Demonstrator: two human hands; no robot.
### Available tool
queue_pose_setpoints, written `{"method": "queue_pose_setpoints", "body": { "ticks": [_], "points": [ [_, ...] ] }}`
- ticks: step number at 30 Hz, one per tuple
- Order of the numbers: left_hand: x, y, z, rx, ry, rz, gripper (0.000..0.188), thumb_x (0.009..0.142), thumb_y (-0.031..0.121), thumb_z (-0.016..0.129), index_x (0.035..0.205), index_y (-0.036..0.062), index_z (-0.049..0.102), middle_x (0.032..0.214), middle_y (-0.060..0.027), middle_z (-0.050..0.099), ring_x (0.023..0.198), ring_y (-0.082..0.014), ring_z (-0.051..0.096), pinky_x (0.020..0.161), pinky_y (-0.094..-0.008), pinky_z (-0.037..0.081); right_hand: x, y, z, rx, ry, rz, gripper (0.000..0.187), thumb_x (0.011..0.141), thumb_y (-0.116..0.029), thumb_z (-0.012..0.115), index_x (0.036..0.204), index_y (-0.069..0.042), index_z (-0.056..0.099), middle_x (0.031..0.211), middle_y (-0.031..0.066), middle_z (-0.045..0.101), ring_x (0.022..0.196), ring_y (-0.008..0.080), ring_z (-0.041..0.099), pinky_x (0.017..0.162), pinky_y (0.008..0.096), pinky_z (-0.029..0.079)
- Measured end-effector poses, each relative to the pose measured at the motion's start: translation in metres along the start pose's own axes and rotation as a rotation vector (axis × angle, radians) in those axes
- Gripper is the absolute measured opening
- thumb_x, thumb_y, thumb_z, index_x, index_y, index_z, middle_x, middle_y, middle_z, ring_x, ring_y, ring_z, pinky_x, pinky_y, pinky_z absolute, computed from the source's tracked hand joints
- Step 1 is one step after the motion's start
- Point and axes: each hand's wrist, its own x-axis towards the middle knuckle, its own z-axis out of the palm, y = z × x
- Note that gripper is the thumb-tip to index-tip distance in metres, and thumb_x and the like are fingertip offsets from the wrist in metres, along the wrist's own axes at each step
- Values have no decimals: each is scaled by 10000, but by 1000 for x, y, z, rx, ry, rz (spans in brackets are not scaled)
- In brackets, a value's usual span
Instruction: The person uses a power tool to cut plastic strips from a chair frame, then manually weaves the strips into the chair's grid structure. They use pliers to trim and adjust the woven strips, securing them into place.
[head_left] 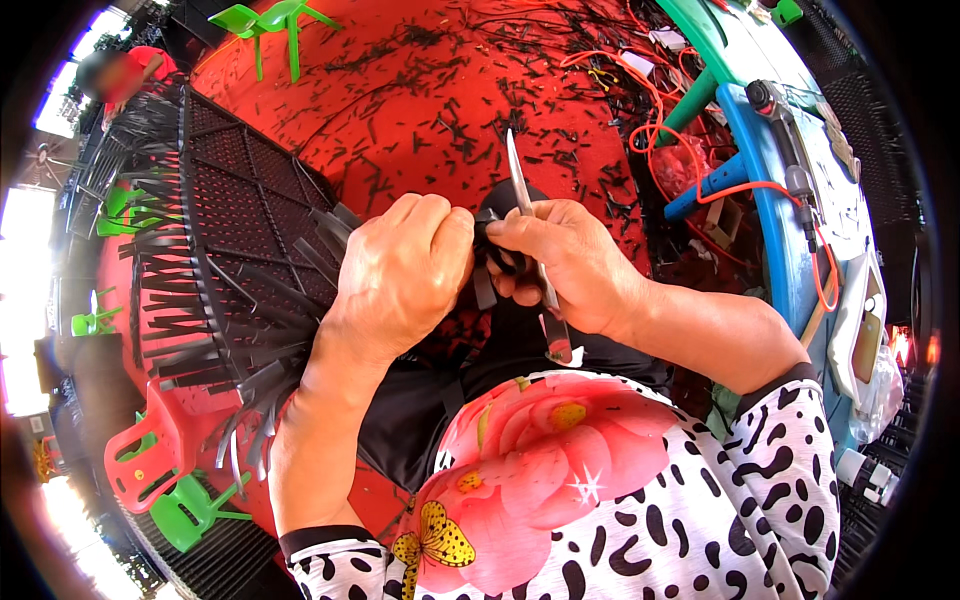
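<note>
My left hand (405,265) is closed in a fist at the middle of the view, on black strips at the edge of a dark woven panel (250,185). Beside it, my right hand (585,262) grips a slim pointed metal blade (516,170), its tip up and away from me. The blade's lower end (556,335) comes out below the palm. Thumb and forefinger of that hand also pinch a black strip (487,288) next to my left fist. Loose flat black strips (275,325) fan out from the panel near my left wrist. My fingers hide the exact grip.
Black offcuts (450,130) litter the red floor (390,150). A blue table (765,200) at right carries a power tool (785,130) with an orange cord (655,110). Green chairs (290,25) and a red chair (150,450) stand around. Another person (145,70) sits far left.
</note>
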Motion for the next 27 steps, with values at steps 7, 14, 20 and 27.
{"method": "queue_pose_setpoints", "body": {
  "ticks": [7, 14, 20, 27],
  "points": [
    [-3, -3, 3, -36, 25, -10, 142, 666, -1, 625, 764, 20, 526, 677, -72, 448, 605, -226, 520, 510, -333, 451, 0, -6, -10, -483, 83, -237, 339, 904, -293, 574, 735, 1, 578, 621, 17, 554, 543, 77, 520, 500, 245, 423],
    [-6, 2, -1, 83, 22, -97, 127, 710, 66, 608, 717, 77, 482, 671, -48, 448, 632, -196, 520, 544, -324, 443, 39, -39, -13, -848, -17, -155, 375, 814, -382, 640, 673, -36, 610, 576, 47, 578, 518, 104, 511, 499, 278, 411],
    [-4, -5, 2, 1, 85, -39, 134, 658, 52, 621, 693, 63, 492, 642, -51, 438, 582, -211, 513, 489, -331, 440, 59, -46, -12, -755, -251, -12, 192, 807, -219, 646, 701, -59, 641, 602, -26, 544, 539, 52, 497, 494, 224, 374],
    [-5, -1, 2, 29, 101, -65, 123, 681, 75, 626, 695, 54, 506, 649, -50, 447, 575, -202, 510, 484, -318, 439, 66, -31, -19, -829, -265, -420, 161, 809, -118, 637, 745, 20, 585, 648, 15, 501, 619, 89, 451, 563, 279, 387]
  ]
}}
